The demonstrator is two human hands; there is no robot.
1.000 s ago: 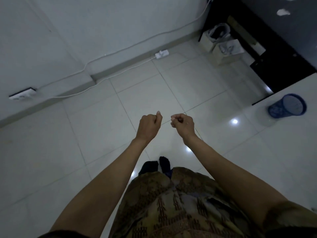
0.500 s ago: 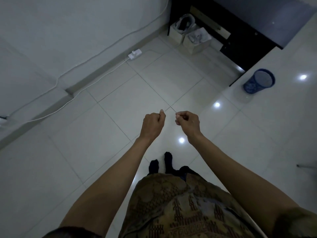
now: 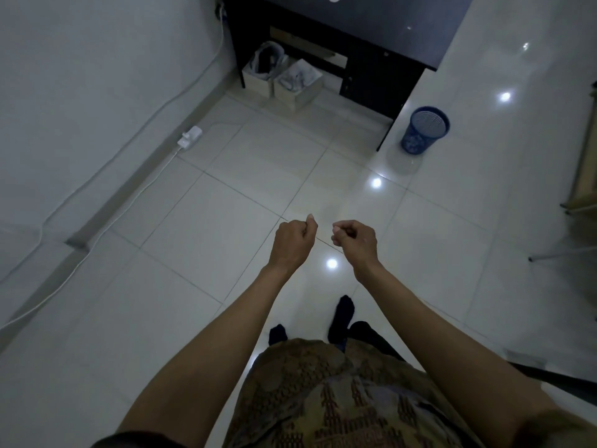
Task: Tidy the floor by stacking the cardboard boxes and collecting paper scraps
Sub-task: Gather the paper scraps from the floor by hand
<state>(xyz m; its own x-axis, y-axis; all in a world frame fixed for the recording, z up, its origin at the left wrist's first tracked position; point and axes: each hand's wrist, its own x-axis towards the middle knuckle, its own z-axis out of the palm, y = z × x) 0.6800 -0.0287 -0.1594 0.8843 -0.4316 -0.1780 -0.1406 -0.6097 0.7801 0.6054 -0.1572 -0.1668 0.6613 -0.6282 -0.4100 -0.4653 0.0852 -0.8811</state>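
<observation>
My left hand (image 3: 292, 242) and my right hand (image 3: 355, 239) are held out side by side over the tiled floor, a small gap between them. Both are curled into fists. Nothing shows in either fist, though something small inside would be hidden. Two pale cardboard boxes stand side by side under a black desk (image 3: 381, 79) at the far wall: the left box (image 3: 256, 82) and the right box (image 3: 300, 92), each with crumpled stuff inside. I see no paper scraps on the floor tiles.
A blue mesh bin (image 3: 424, 130) stands right of the desk. A white power strip (image 3: 189, 139) and its cable (image 3: 97, 231) run along the left wall. Thin metal legs (image 3: 562, 252) and a wooden frame (image 3: 581, 195) sit at the right edge.
The view has swung round, so the desk, boxes and blue bin now sit nearer the top centre. Both hands stay in fists, held in front of me as before.
</observation>
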